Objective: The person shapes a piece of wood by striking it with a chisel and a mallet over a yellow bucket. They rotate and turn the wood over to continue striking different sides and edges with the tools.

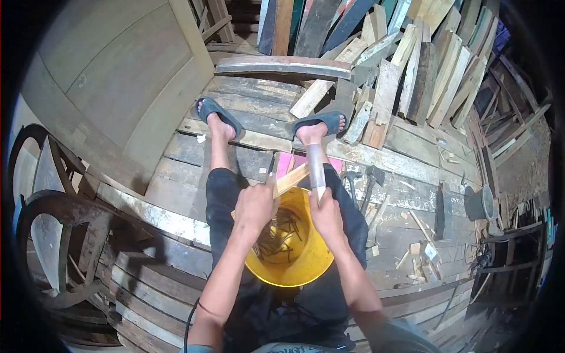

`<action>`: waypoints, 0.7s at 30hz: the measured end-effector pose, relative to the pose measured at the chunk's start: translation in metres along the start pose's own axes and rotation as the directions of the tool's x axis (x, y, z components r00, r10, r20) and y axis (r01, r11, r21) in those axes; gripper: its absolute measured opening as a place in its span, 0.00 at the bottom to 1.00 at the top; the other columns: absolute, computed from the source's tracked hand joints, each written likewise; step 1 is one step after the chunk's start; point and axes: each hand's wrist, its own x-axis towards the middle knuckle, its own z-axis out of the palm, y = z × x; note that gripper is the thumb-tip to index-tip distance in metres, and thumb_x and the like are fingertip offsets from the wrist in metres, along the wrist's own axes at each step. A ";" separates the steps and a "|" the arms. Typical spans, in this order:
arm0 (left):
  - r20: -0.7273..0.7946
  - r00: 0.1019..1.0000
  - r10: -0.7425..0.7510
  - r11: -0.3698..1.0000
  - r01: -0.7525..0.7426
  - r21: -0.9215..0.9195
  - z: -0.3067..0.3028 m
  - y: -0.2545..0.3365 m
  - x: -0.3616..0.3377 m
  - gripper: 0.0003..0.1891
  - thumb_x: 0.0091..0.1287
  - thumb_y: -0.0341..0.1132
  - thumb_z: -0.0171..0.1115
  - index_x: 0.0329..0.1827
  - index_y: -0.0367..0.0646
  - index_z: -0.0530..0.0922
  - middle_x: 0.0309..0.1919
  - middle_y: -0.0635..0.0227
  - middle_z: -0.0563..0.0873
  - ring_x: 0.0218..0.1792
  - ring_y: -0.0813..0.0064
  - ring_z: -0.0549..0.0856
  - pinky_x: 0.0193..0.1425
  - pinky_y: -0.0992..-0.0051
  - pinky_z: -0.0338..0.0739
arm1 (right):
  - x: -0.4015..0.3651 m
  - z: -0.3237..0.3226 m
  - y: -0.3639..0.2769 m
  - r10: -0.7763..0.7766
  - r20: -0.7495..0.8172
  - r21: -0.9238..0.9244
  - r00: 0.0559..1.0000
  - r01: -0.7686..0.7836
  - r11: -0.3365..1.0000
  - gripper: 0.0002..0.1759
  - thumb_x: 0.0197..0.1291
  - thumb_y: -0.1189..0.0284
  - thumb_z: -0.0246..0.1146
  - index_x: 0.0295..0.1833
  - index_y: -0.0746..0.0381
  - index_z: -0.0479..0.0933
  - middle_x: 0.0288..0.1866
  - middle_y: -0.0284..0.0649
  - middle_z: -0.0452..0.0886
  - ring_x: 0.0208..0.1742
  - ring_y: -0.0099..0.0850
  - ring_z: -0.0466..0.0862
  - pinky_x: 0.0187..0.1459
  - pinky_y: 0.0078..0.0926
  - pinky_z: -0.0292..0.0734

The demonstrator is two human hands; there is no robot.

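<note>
1. A pale wooden strip point(293, 179) is gripped by the left hand point(255, 207), above the yellow bucket point(312, 254).
2. A long grey object point(315, 163), blurred, is grasped by the right hand point(327, 219); whether the strip is touched by it cannot be told.
3. Thin dark pieces point(281, 236) are held in the bucket, between the person's legs.

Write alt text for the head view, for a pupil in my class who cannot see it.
A person's left hand grips a wooden strip and the right hand a blurred, grey, blade-like tool, above a yellow bucket holding thin dark pieces; wooden planks lie stacked beyond.
</note>
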 end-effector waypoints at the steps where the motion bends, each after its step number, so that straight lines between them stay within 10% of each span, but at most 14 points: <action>1: 0.000 1.000 -0.005 1.000 0.005 0.001 0.001 0.001 -0.002 0.22 0.60 0.40 0.70 0.53 0.39 0.78 0.34 0.47 0.89 0.35 0.47 0.89 0.43 0.53 0.85 | -0.006 0.005 -0.004 -0.007 -0.029 -0.009 1.000 0.007 1.000 0.22 0.71 0.59 0.60 0.46 0.72 0.71 0.30 0.67 0.82 0.36 0.64 0.85 0.36 0.58 0.80; 4: 0.003 1.000 -0.019 1.000 0.019 -0.002 -0.008 0.004 0.002 0.21 0.60 0.39 0.70 0.53 0.39 0.78 0.34 0.46 0.89 0.36 0.46 0.89 0.43 0.53 0.84 | -0.045 0.037 0.011 -0.616 -0.106 -0.208 0.781 0.588 0.782 0.24 0.69 0.59 0.62 0.51 0.73 0.72 0.31 0.65 0.83 0.34 0.64 0.84 0.37 0.56 0.80; 5: -0.011 1.000 -0.010 1.000 0.010 0.000 -0.006 0.003 0.003 0.21 0.59 0.39 0.70 0.52 0.38 0.78 0.33 0.46 0.88 0.36 0.46 0.89 0.43 0.53 0.84 | -0.039 0.013 -0.004 -0.196 0.196 -0.192 0.961 0.234 0.953 0.24 0.70 0.58 0.62 0.51 0.73 0.72 0.33 0.65 0.83 0.36 0.64 0.84 0.39 0.58 0.79; 8: -0.018 1.000 -0.003 1.000 0.003 -0.020 0.002 0.002 -0.004 0.18 0.59 0.37 0.70 0.48 0.37 0.80 0.32 0.45 0.88 0.35 0.44 0.89 0.43 0.51 0.84 | -0.007 0.009 0.001 0.078 0.030 0.068 0.997 -0.080 0.994 0.23 0.71 0.58 0.60 0.50 0.72 0.72 0.35 0.67 0.82 0.38 0.63 0.84 0.43 0.62 0.78; 10: -0.040 0.999 -0.010 1.000 0.009 -0.025 -0.004 0.002 0.000 0.16 0.59 0.37 0.69 0.46 0.37 0.81 0.32 0.45 0.88 0.35 0.45 0.89 0.43 0.51 0.84 | -0.055 0.027 -0.004 -0.200 0.165 -0.055 0.966 0.212 0.976 0.21 0.72 0.62 0.59 0.50 0.74 0.71 0.34 0.67 0.82 0.37 0.63 0.84 0.39 0.60 0.78; 12: -0.045 0.999 0.003 1.000 -0.004 -0.029 -0.006 0.005 0.002 0.17 0.58 0.36 0.70 0.47 0.36 0.81 0.31 0.46 0.88 0.34 0.45 0.89 0.43 0.51 0.84 | -0.043 0.011 -0.002 -0.179 0.197 -0.174 0.964 0.214 0.961 0.22 0.73 0.62 0.58 0.51 0.75 0.71 0.34 0.68 0.82 0.36 0.63 0.84 0.38 0.59 0.77; 13: -0.048 0.999 0.003 0.999 -0.005 -0.034 -0.006 0.006 0.002 0.18 0.58 0.35 0.70 0.48 0.35 0.81 0.30 0.46 0.88 0.34 0.45 0.89 0.43 0.52 0.84 | -0.026 0.015 0.010 -0.248 -0.020 0.064 0.969 0.248 0.967 0.22 0.73 0.61 0.59 0.50 0.74 0.71 0.33 0.67 0.82 0.37 0.64 0.84 0.38 0.59 0.77; 14: -0.052 0.999 0.001 0.999 -0.003 -0.036 -0.007 0.007 0.000 0.18 0.57 0.35 0.70 0.48 0.34 0.81 0.30 0.46 0.88 0.34 0.45 0.89 0.43 0.52 0.84 | -0.012 0.008 0.005 0.018 0.027 0.147 0.999 -0.021 0.989 0.22 0.73 0.60 0.58 0.50 0.73 0.71 0.33 0.66 0.82 0.37 0.64 0.83 0.38 0.58 0.77; 18: -0.049 0.998 0.041 0.999 -0.041 -0.008 -0.005 -0.005 -0.001 0.20 0.57 0.36 0.71 0.50 0.35 0.81 0.32 0.47 0.89 0.34 0.47 0.89 0.43 0.53 0.85 | -0.050 0.006 -0.008 -0.126 0.317 -0.115 0.940 0.169 0.979 0.26 0.72 0.56 0.59 0.54 0.71 0.69 0.35 0.66 0.83 0.40 0.66 0.84 0.43 0.60 0.77; 21: 0.000 0.999 0.042 0.999 -0.042 -0.010 -0.009 -0.003 0.000 0.20 0.60 0.41 0.71 0.51 0.38 0.81 0.33 0.48 0.89 0.36 0.47 0.89 0.45 0.53 0.85 | -0.030 -0.025 0.001 -0.173 0.258 -0.045 0.951 0.190 0.981 0.26 0.72 0.54 0.59 0.55 0.69 0.70 0.39 0.67 0.83 0.45 0.65 0.84 0.46 0.59 0.77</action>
